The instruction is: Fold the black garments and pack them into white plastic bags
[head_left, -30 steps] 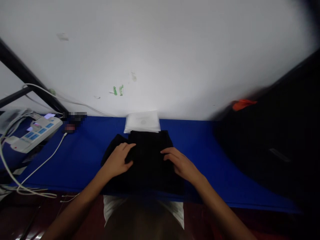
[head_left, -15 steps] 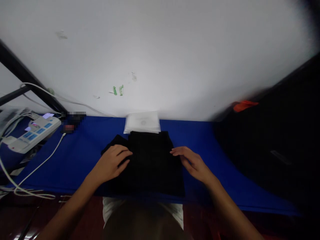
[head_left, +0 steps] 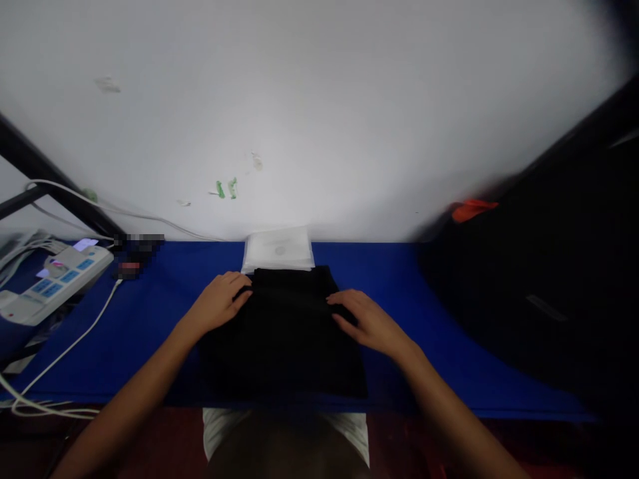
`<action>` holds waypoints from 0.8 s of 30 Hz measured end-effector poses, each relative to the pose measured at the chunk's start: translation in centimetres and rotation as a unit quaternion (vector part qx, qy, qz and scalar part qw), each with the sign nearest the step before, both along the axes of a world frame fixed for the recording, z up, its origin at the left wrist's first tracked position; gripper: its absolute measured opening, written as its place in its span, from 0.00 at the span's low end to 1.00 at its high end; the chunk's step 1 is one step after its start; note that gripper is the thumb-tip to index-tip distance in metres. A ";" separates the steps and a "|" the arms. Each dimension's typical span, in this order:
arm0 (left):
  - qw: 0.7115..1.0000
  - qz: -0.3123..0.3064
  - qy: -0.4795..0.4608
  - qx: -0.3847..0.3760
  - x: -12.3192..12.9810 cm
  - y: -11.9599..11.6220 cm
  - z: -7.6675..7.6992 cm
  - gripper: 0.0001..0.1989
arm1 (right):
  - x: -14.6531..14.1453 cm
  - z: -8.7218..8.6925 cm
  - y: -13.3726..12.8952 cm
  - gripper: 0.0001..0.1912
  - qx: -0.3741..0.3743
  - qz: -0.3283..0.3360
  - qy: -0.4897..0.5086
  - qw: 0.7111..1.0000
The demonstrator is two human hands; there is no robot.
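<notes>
Left hand (head_left: pixel 219 303) and right hand (head_left: pixel 367 319), thumbs parted from fingers, rest on the black cloth (head_left: pixel 294 339), seemingly folded, between them. White packets (head_left: pixel 278 249) lie just beyond both hands.

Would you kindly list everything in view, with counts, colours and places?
Cloth: 1, black, near middle
Packets: 1 stack, white, behind cloth
Table: 1, blue, along wall
Wall: 1, white, back
Marks: 2 green, some pale, on wall
Power strip: 1, white, far left
Cables: several, white, left side
Pixelated item: 1, dark and red, right of power strip
Frame bars: at least 2, black, left
Dark mass: apparently 1, black, right side
Scrap: 1, orange-red, near dark mass
Garment: 1, white, below table edge
Left hand: 1, bare, cloth's left edge
Right hand: 1, bare, cloth's right edge
</notes>
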State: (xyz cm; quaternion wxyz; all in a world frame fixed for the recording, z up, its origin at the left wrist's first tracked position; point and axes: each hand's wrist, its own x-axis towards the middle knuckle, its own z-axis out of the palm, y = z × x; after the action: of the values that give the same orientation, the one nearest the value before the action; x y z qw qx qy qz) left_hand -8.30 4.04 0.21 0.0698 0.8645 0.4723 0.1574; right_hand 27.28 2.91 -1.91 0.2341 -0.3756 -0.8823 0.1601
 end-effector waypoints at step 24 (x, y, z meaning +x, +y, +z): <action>1.000 0.007 0.002 0.011 1.0 -1.7 -3.1 0.14 | -4.9 -1.4 0.4 0.15 0.103 -0.069 -0.163 0.979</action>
State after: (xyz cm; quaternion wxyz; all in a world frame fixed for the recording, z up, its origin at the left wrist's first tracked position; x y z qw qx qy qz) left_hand -7.31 2.30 -2.89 0.0586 0.8620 0.4769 0.1617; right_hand 22.40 3.35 -3.31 0.1353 -0.4308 -0.8922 -0.0115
